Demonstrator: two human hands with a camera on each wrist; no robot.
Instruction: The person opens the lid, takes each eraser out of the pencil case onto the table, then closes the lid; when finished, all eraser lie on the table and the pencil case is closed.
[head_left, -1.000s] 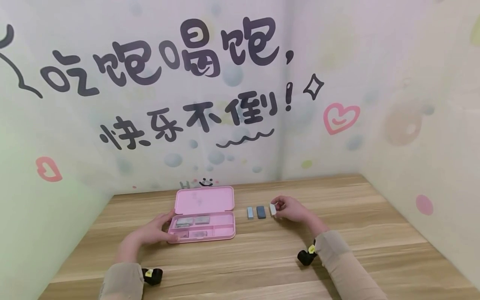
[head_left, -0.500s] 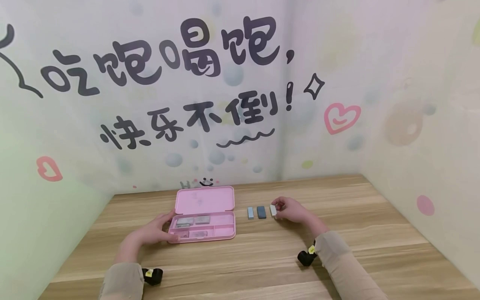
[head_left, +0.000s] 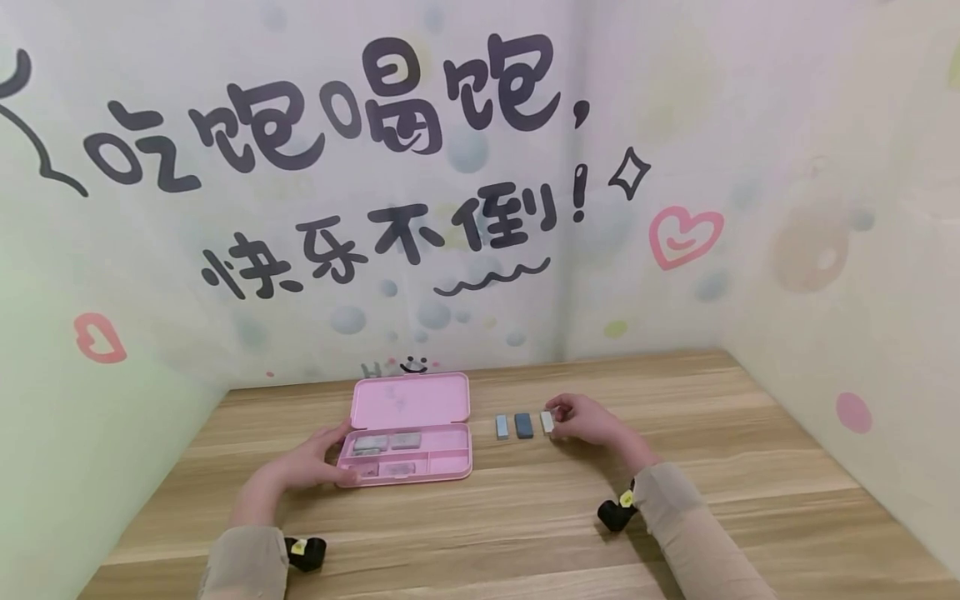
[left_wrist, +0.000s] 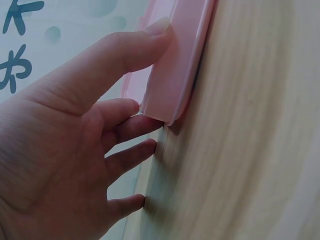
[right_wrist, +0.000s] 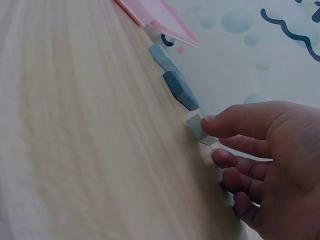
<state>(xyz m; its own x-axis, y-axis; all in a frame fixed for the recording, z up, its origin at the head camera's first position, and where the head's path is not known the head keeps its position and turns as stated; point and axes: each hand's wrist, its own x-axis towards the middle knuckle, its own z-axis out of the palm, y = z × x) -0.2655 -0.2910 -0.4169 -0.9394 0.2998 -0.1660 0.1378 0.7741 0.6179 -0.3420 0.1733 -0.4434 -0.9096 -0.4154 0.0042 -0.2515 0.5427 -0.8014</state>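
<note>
A pink pencil case (head_left: 411,402) lies with its lid folded back, in the head view left of centre. My left hand (head_left: 309,464) grips its left end, the thumb (left_wrist: 135,47) on the near side and the fingers at the end. Several greyish eraser-like blocks (head_left: 407,440) lie in its left and middle compartments. To the right, a light blue eraser (head_left: 502,427), a dark blue eraser (head_left: 523,426) and a white eraser (head_left: 547,422) form a row. My right hand (head_left: 591,421) pinches the white eraser at the row's right end between thumb (right_wrist: 235,120) and fingers.
The wood-grain table (head_left: 480,533) runs back to a printed wall cloth (head_left: 480,333) with black lettering. Further walls rise on the left and right sides. Each wrist wears a small black camera (head_left: 306,553) near the sleeve.
</note>
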